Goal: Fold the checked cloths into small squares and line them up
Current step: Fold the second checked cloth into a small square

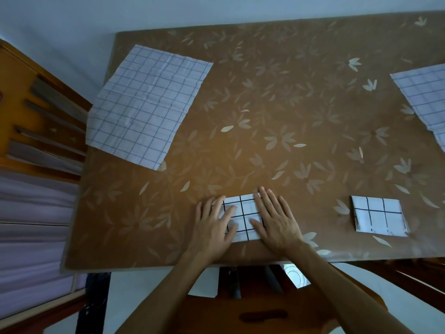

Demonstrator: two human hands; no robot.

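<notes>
Pressing small folded white black-checked cloth (pixel 245 213) flat at 6 o'clock on brown floral tabletop (pixel 289 104), left hand (pixel 214 225) and right hand (pixel 274 220) fingers (pixel 267 204) straight, likely setting crease; finished folded square (pixel 378 216) at 4 o'clock

My left hand (pixel 215 227) and right hand (pixel 277 221) flat on folded cloth (pixel 244 216) at table's (pixel 265 104) near edge, second folded cloth (pixel 379 216) to its right, open cloth (pixel 147 106) far left, another cloth (pixel 425 95) far right
</notes>
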